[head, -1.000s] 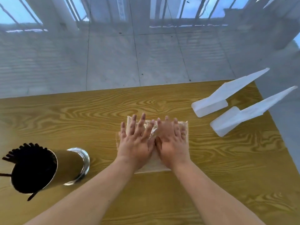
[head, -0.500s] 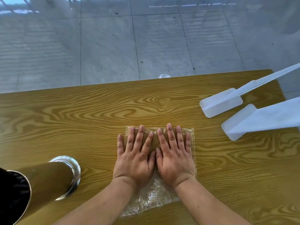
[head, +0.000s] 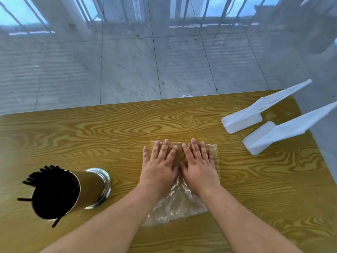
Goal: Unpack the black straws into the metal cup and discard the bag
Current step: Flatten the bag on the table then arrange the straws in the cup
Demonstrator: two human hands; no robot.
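Yellow wood-grain table, grey tiled floor beyond. Left hand and right hand side by side, fingers spread flat, pressing crinkled clear plastic bag at table centre. Shiny metal cup at near left, packed with thin black straws.

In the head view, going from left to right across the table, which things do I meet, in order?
Black straws, metal cup, left hand, right hand, far white plastic piece, near white plastic piece.

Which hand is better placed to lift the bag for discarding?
Right, probably: the right hand lies fully on the bag, while the left hand sits nearer the metal cup full of black straws.
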